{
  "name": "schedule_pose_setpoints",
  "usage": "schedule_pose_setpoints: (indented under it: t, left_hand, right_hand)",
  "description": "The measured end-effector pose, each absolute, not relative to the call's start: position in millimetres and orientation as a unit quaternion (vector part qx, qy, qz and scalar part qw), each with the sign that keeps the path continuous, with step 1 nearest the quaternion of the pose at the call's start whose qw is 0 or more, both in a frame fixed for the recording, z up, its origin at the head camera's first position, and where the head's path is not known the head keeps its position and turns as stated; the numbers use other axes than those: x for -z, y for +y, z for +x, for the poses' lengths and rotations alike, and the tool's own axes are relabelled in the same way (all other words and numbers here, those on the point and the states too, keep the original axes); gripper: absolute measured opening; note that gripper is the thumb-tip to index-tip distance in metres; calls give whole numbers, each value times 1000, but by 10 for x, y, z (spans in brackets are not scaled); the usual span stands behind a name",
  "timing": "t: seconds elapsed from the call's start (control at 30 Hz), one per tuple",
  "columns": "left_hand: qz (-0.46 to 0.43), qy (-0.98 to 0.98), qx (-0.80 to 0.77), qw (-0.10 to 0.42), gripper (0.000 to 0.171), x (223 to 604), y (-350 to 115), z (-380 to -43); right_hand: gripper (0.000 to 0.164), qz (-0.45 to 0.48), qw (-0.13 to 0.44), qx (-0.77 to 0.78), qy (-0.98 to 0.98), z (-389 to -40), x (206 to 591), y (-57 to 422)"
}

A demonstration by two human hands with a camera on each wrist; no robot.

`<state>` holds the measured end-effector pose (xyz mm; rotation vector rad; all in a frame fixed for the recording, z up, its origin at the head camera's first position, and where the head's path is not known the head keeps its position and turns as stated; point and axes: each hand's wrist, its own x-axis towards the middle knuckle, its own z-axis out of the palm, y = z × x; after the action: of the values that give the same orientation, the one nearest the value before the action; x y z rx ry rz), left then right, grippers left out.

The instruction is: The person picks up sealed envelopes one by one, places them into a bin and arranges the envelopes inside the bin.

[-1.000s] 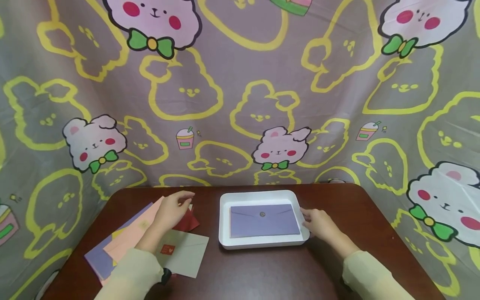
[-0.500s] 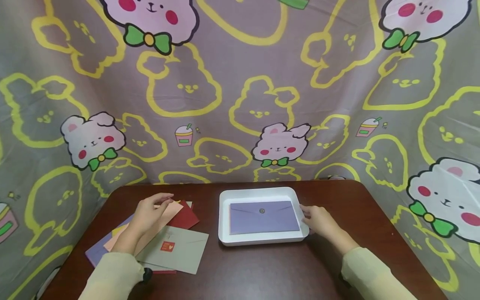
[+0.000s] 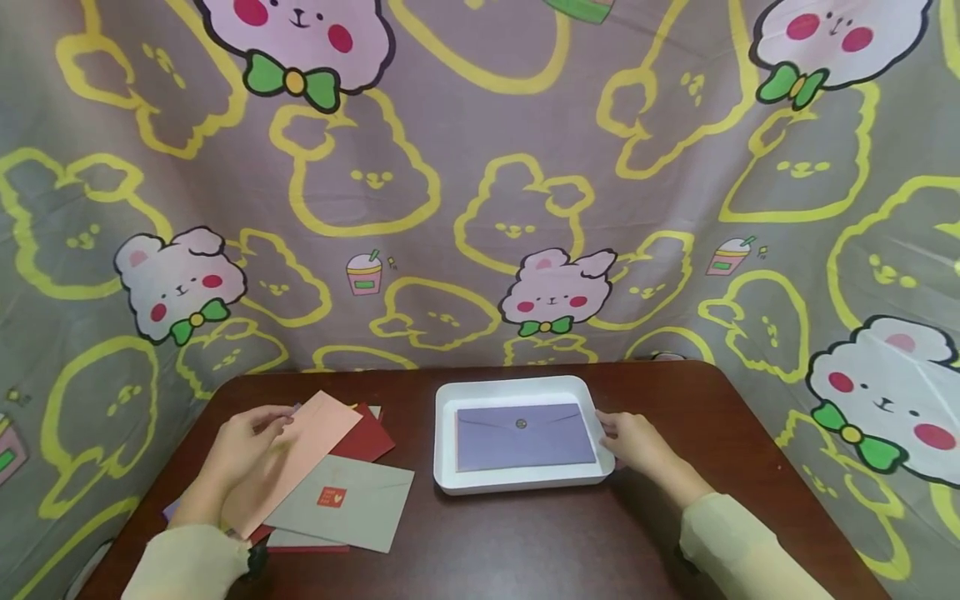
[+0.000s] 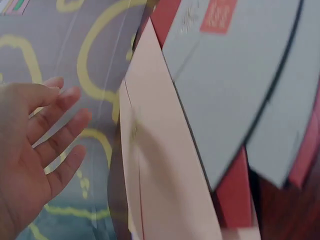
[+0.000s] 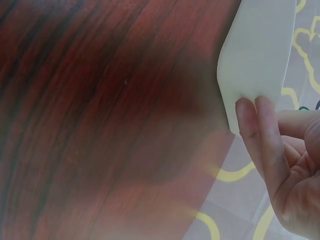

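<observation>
My left hand (image 3: 243,454) hovers over the left pile with fingers loosely bent and nothing in them. A pale pink envelope (image 3: 309,454) lies under and beside it, slanting across the pile. In the left wrist view the fingers (image 4: 62,132) are spread, apart from the pink envelope (image 4: 165,170). A grey envelope (image 3: 360,500) with a red heart sticker lies nearer the middle, and a red envelope (image 3: 372,442) shows behind. My right hand (image 3: 637,446) holds the right side of a white tray (image 3: 517,482), two fingers against its outer wall. Inside the tray lies a purple envelope (image 3: 517,446).
The pile rests on a dark brown wooden table (image 3: 480,542). A patterned curtain (image 3: 465,200) with rabbit faces rises behind and beside it. In the right wrist view, the tray wall (image 5: 257,50) stands over the table edge and the curtain.
My left hand has moved left and toward me, back across the pink envelope, uncovering more of it. The right hand stays at the tray.
</observation>
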<state>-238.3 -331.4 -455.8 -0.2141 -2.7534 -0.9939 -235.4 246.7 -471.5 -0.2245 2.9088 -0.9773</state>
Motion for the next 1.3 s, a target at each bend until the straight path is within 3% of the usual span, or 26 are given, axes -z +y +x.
schedule_pose_setpoints:
  t: [0.27, 0.7, 0.83, 1.07, 1.3]
  left_hand:
    - [-28, -944, 315, 91, 26, 4688, -3611, -2256]
    - [13, -955, 293, -44, 40, 4811, -3773, -2255]
    - [23, -958, 278, -67, 56, 4814, -3788, -2263]
    - [48, -962, 254, -83, 101, 4821, -3819, -2273]
    - [69, -963, 244, -88, 108, 4820, -3809, -2261]
  right_hand:
    - [47, -70, 36, 311, 947, -2358, 4749, 2450]
    - [46, -79, 27, 305, 949, -2352, 4727, 2448]
    - [47, -74, 36, 311, 947, -2349, 4727, 2440]
    - [47, -79, 29, 306, 948, -2367, 4736, 2459]
    - [48, -75, 30, 308, 948, -2370, 4754, 2474]
